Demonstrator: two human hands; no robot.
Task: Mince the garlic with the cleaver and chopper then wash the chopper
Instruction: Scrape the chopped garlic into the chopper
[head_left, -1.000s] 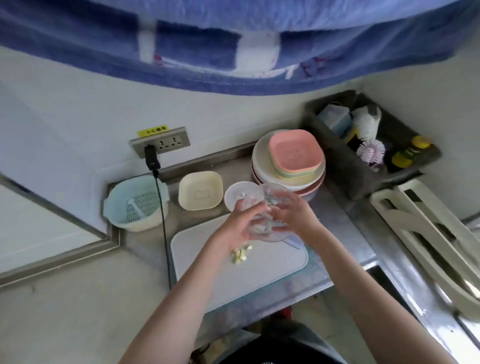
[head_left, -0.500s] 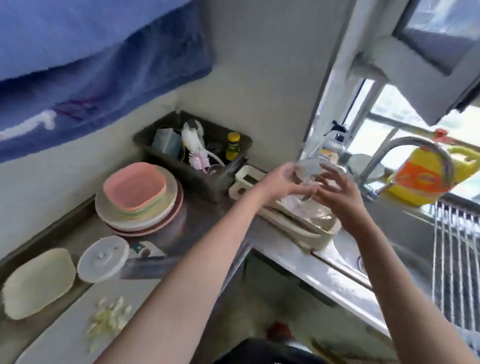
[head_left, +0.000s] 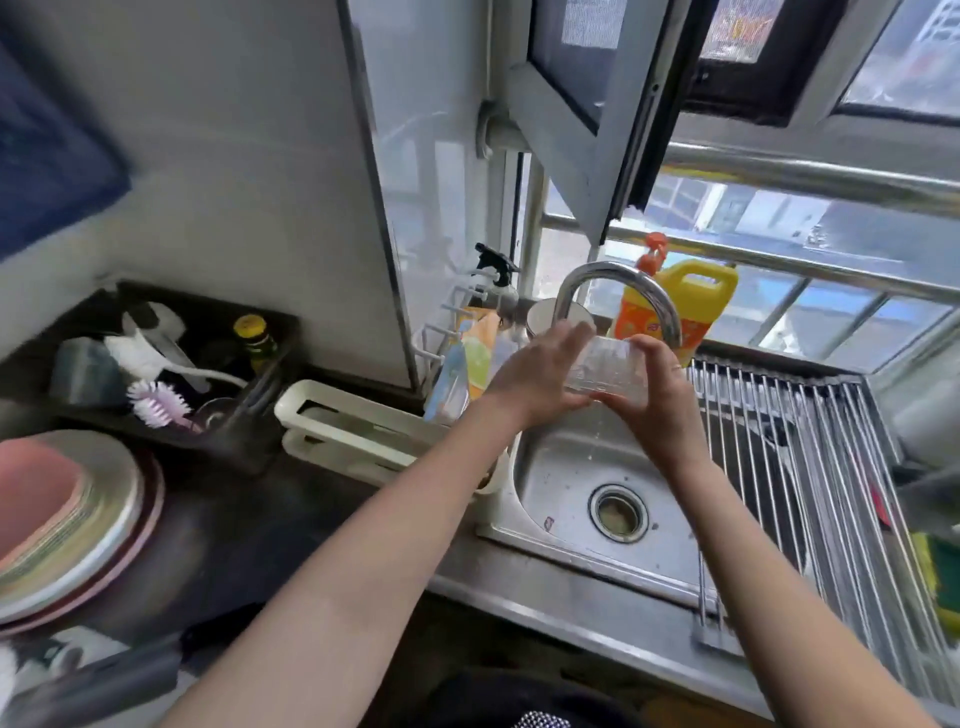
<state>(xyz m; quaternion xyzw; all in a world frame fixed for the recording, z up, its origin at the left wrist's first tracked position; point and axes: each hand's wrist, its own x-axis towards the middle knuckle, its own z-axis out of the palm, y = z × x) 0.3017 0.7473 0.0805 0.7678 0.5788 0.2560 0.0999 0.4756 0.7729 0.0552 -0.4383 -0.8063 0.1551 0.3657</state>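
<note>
Both hands, left hand (head_left: 535, 376) and right hand (head_left: 655, 387), grip the clear chopper bowl (head_left: 605, 370) under the tap (head_left: 618, 293) over the sink (head_left: 558, 470), so we judge we're into the last stage, the washing, with rinsing left to finish.

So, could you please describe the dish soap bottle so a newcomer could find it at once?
Start at the steel sink under the window. Behind its curved faucet stands the dish soap bottle: the only yellow jug there, with an orange label.
</note>
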